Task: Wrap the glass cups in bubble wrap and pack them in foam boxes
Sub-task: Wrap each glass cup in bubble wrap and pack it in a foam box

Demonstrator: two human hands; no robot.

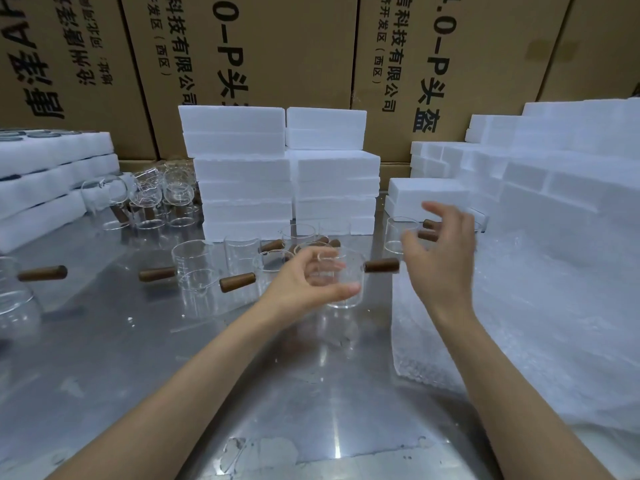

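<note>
My left hand point(310, 277) grips a clear glass cup point(348, 284) with a brown wooden handle point(382, 265) that points right, held just above the steel table. My right hand point(441, 252) hovers to the right of that handle, fingers loosely spread and holding nothing, blurred by motion. A sheet of bubble wrap point(426, 341) lies on the table under and in front of my right hand. Several more glass cups with wooden handles point(194, 268) stand in the middle of the table. White foam boxes point(287, 181) are stacked behind them.
Round glass cups point(149, 195) cluster at the back left beside foam trays point(52, 174). A large heap of foam pieces and bubble wrap point(561, 209) fills the right side. Cardboard cartons point(259, 57) form a wall at the back. Another handled cup point(20, 282) sits at the left edge.
</note>
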